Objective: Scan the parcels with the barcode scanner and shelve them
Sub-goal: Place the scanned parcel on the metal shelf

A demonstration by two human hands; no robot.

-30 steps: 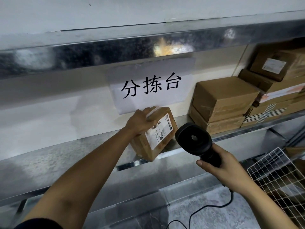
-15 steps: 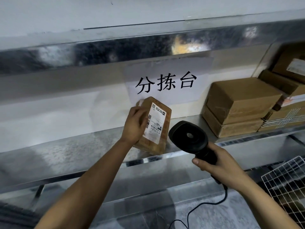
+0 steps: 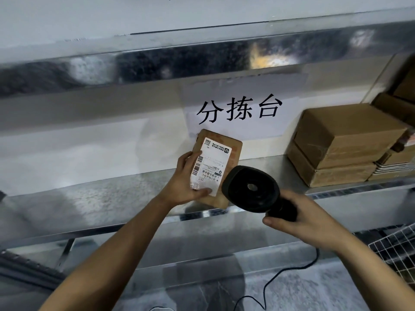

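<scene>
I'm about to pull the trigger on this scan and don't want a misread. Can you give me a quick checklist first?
1. Parcel held firmly by left hand: ok.
2. Label faces you: ok.
3. Barcode uncovered: ok, fingers sit beside it and the thumb only covers the label's bottom edge.
4. Scanner gripped by right hand: ok.
5. Scanner window aimed at barcode: cannot tell, only its back shows.
6. Shelf space free for shelving: ok.
</scene>
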